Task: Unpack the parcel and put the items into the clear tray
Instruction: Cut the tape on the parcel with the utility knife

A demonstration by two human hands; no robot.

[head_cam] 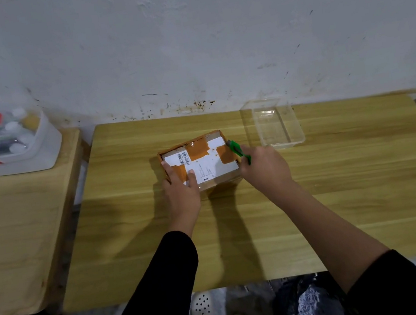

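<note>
Since the parcel (199,161) sits taped shut in the middle of the tabletop (337,165), the left hand (182,191) lies flat on its near-left corner, fingers straight, likely pressing down so the box cannot slide. The right hand (264,165) curls round a green cutter (236,149), tip at the far-right edge, apparently to slit the tape. The clear tray (297,128) stands near, behind and right, within easy reach for the contents.

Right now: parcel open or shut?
Shut: the parcel top lies flat under tape; left hand presses it, right hand holds a green cutter at its far right corner.
</note>
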